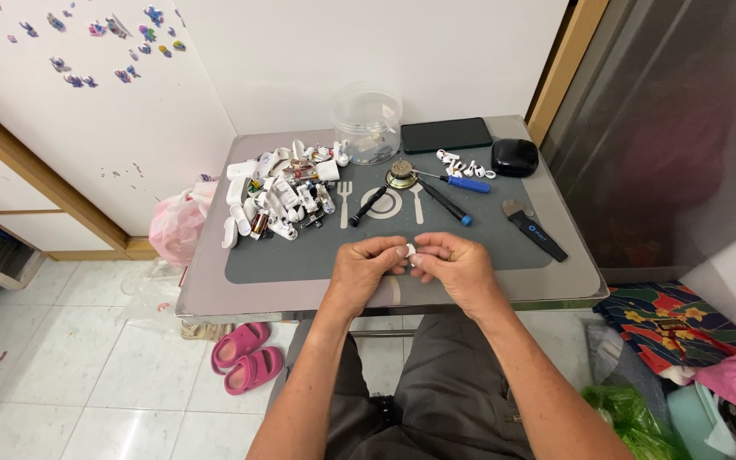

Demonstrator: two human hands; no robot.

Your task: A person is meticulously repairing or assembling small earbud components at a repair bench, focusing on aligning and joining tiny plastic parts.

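Note:
My left hand [366, 268] and my right hand [455, 266] meet over the near edge of a small grey table [215, 290]. Between their fingertips they pinch one small white plastic part [410, 250], mostly hidden by the fingers. Both hands hover just above a dark grey mat [300, 255] with a white fork, plate and knife print. A pile of white earbud parts and small components [278, 192] lies on the mat's left. Ahead of my hands lie a black screwdriver [368, 205] and two blue-tipped screwdrivers [449, 204].
A clear round plastic tub [366, 119], a black phone [446, 135] and a black oval case [514, 157] stand at the table's back. A black pry tool [535, 230] lies right. Pink sandals [247, 356] and bags sit on the tiled floor.

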